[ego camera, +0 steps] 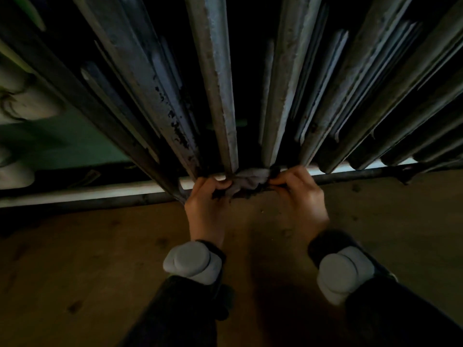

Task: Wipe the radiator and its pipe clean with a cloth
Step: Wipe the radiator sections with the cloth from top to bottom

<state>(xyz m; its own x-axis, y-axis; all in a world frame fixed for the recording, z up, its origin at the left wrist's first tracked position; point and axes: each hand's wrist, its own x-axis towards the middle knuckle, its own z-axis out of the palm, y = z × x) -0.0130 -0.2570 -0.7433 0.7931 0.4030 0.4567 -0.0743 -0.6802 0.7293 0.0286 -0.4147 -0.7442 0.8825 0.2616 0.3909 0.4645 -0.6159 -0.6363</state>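
Note:
A dark, grimy finned radiator (220,83) fills the upper half of the view, its grey fins fanning down toward me. Below it a pale pipe (100,192) runs left to right just above the floor. A greyish, dirty cloth (246,182) is stretched across the pipe under the middle fins. My left hand (206,209) grips the cloth's left end and my right hand (299,196) grips its right end. Both thumbs curl over the pipe. Grey wrist devices sit on dark sleeves.
A brown wooden floor (87,259) spreads below the pipe, with dark specks near the hands. A white pipe fitting (27,96) and a green wall (75,136) lie at the left. The gaps between fins are narrow and dark.

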